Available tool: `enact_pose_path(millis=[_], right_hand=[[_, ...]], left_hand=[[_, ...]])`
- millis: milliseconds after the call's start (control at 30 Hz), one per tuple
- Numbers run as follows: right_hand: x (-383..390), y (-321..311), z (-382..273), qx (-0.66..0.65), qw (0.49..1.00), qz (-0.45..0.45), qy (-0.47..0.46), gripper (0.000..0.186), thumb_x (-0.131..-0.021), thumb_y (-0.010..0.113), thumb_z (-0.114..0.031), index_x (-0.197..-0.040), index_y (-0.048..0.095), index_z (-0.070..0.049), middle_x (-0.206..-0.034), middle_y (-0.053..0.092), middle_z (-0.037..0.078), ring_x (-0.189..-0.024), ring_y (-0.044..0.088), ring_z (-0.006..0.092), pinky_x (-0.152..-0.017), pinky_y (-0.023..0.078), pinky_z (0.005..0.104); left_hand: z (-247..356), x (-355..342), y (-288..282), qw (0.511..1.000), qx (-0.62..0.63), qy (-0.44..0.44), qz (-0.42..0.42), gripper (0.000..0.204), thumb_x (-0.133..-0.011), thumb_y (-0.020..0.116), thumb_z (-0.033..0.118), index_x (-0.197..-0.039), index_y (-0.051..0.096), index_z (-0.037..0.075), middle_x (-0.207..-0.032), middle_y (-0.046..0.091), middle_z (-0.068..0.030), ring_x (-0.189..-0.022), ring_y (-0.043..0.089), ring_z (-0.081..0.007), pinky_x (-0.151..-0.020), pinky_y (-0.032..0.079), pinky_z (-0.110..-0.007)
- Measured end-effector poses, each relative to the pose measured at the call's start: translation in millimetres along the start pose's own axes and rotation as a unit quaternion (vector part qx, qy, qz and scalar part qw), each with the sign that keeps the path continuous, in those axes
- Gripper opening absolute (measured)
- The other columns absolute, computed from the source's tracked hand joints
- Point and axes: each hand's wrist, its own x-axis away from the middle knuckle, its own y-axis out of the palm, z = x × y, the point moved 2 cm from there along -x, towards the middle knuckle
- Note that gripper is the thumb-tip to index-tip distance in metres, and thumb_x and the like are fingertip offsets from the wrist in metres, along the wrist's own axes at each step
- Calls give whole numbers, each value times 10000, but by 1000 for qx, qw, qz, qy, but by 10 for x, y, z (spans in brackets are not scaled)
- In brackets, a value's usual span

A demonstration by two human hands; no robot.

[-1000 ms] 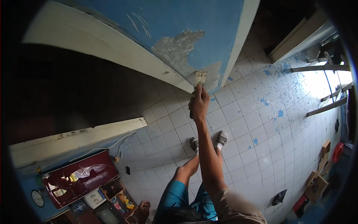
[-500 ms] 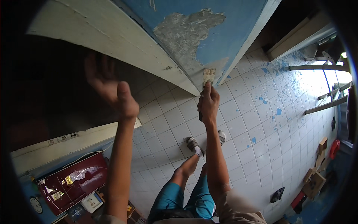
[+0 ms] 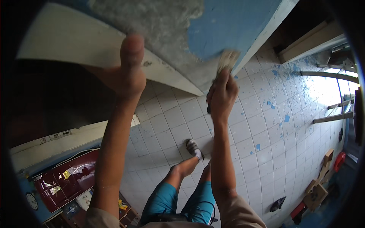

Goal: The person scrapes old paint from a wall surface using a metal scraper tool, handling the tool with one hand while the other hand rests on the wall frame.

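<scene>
My right hand (image 3: 223,93) is closed around the dark handle of a putty knife (image 3: 229,60). Its wide, smeared blade lies against the lower part of a blue wall (image 3: 232,28), close to the wall's right edge. Left of the blade, bare grey plaster (image 3: 156,26) shows where the paint has come off. My left hand (image 3: 127,76) grips the edge of the cream door frame (image 3: 76,36), thumb on the near face. Its fingers pass behind that edge and are hidden in the dark doorway.
Blue paint flakes (image 3: 270,104) lie scattered over the white tiled floor (image 3: 247,129). A ladder-like frame (image 3: 330,76) stands at the far right. Wooden pieces (image 3: 316,195) and a black scrap (image 3: 278,204) lie lower right. A dark red glossy panel (image 3: 68,180) is at lower left.
My left hand has moved up and right from the dark opening onto the door frame. My right hand has shifted right and slightly up with the putty knife; the wall looks closer.
</scene>
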Motion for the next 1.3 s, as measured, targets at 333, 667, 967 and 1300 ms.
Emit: enact_pose_path(millis=[333,667,967,1300], right_hand=[[-39,-407,597,263,961,-32,-74,496,-1099,603,-389,-849,674,33,-598,576,76,-578,479,145,-558,380,373],[-520,-576,337,106,978,-87,-160,292,-1094,648,-243,-938,653,3,-664,607,38,-569,518,61,-513,392,268],[-641,-793,731,254,817,-143,-498,555,-953,723,11,-1488,610,-83,-994,684,113,-748,693,194,-653,542,341],[-520,-475,643,335,706,-118,-613,594,-1014,679,-66,-1584,530,-148,-861,643,187,-676,669,343,-654,536,479]], left_hand=[[-93,361,-146,987,4,-141,78,968,-1029,560,688,-1681,181,81,-1733,221,-117,-1573,276,-262,-1312,215,-457],[-189,936,391,981,-94,54,158,1051,-998,650,633,-1613,137,-47,-1563,315,-261,-1447,369,-317,-1213,295,-467],[-399,958,522,963,10,143,227,1055,-857,917,462,-1501,240,-28,-1432,476,-218,-1314,518,-261,-1136,423,-401],[-432,1072,645,969,56,77,229,1054,-844,870,564,-1463,284,-56,-1371,470,-246,-1292,528,-308,-1109,443,-462]])
